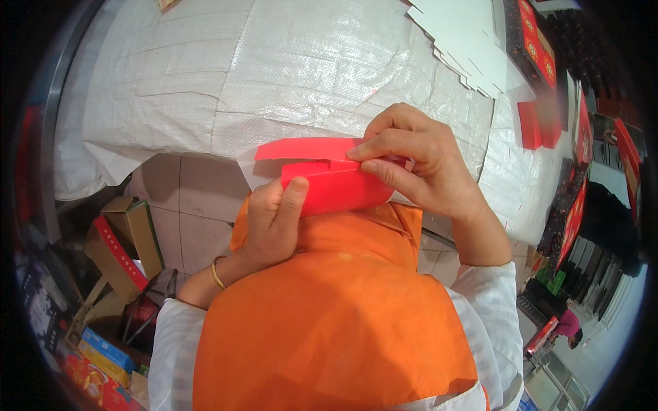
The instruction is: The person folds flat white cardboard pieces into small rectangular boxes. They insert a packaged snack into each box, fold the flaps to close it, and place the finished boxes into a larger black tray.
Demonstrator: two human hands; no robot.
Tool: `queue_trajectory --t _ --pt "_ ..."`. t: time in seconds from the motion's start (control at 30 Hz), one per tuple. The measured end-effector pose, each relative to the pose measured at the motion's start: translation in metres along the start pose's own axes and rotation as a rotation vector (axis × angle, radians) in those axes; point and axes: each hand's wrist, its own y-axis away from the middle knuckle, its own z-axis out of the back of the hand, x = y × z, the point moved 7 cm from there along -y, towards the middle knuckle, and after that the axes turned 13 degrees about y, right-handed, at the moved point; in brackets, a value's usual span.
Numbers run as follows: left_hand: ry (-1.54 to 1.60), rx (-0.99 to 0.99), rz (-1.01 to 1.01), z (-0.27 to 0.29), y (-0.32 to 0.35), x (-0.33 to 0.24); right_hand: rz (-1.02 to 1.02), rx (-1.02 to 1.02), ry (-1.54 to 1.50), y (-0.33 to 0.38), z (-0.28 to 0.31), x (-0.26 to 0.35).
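Close in front of my orange apron, a red folded paper box (346, 186) is held between both hands at the table's near edge. My left hand (274, 218) grips its left end, with the thumb on the near face and the other fingers behind, mostly hidden. Along the far side a long red flap stands raised, with a gap between it and the near wall. My right hand (411, 154) pinches that flap near the right end, thumb and fingers pressed together there. The right end of the box is partly hidden by this hand.
White woven sheeting (295, 75) covers the table. A stack of white card sheets (462, 41) lies at the far right, near red boxes (538, 123) and dark patterned boxes. Cardboard cartons (123, 250) stand on the floor at left. Another person (567, 325) is far off at right.
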Motion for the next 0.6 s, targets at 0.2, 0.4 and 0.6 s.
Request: queue_trajectory --t 0.2,0.4,0.6 --pt "-0.043 0.037 0.042 -0.002 -0.001 -0.010 -0.007 -0.027 0.012 -0.002 -0.002 -0.004" --pt "-0.203 0.073 -0.052 -0.003 -0.001 -0.017 -0.043 -0.024 -0.030 -0.002 -0.005 -0.008" --pt "-0.132 0.043 -0.122 -0.003 -0.003 -0.013 -0.040 -0.023 -0.032 0.000 -0.004 -0.008"
